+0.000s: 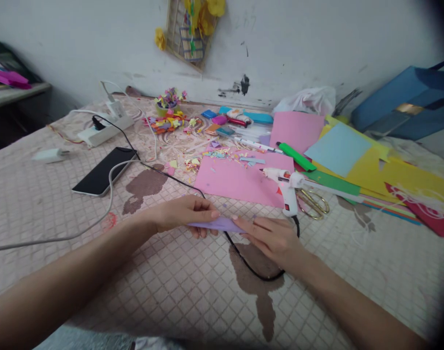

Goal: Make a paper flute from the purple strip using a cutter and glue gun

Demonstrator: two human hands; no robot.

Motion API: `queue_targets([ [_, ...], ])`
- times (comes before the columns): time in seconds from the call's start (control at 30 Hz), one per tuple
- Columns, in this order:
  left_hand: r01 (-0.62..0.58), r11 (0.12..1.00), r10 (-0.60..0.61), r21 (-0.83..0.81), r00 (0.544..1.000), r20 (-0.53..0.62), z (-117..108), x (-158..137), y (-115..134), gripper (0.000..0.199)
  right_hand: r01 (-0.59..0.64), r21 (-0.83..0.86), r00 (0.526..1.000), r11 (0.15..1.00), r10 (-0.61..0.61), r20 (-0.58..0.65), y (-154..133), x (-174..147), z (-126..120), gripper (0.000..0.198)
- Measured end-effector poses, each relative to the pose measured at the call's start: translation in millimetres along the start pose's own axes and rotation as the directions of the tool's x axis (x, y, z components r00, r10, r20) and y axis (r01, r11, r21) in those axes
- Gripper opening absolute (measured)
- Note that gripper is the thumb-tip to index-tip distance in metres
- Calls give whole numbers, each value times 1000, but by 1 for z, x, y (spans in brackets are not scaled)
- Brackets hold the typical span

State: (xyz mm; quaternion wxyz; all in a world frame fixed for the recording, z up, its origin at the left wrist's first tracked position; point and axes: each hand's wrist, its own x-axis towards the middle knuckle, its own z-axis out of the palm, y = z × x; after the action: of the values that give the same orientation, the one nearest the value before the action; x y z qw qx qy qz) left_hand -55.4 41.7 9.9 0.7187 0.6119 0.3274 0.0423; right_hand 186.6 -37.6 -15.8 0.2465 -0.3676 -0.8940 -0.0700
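A folded strip of purple paper point(224, 224) is stretched between my two hands, just above the patterned tablecloth. My left hand point(187, 214) pinches its left end, thumb on top and fingers underneath. At the right end, my right hand point(271, 238) grips the strip with fingers bent over it. A black cord point(242, 253) runs beneath the paper and up to a white glue gun point(285, 187), which lies beyond my right hand. The glue gun rests partly on a pink sheet point(236, 182) with small paper scraps. Gold-handled scissors point(313, 203) lie beside it.
On the left are a phone point(103, 172), a power strip point(105, 130) and a white charger point(49, 155). Coloured sheets point(340, 148) and a green cutter point(297, 156) lie at right. At the back stands a small pot of paper flowers point(169, 99). A blue bag point(407, 102) sits far right.
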Motion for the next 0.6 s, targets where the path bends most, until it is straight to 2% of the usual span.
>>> queue_targets([
  [0.23, -12, 999, 12, -37, 1000, -19, 2, 2, -4, 25, 12, -24, 1000, 1000, -11, 6, 1, 0, -1, 31],
  [0.47, 9, 995, -9, -98, 1000, -5, -1, -2, 3, 28, -17, -27, 1000, 999, 16, -11, 7, -1, -4, 32],
  [0.6, -38, 996, 39, -81, 999, 9, -6, -3, 2, 25, -28, -34, 999, 999, 28, -15, 8, -2, -3, 33],
])
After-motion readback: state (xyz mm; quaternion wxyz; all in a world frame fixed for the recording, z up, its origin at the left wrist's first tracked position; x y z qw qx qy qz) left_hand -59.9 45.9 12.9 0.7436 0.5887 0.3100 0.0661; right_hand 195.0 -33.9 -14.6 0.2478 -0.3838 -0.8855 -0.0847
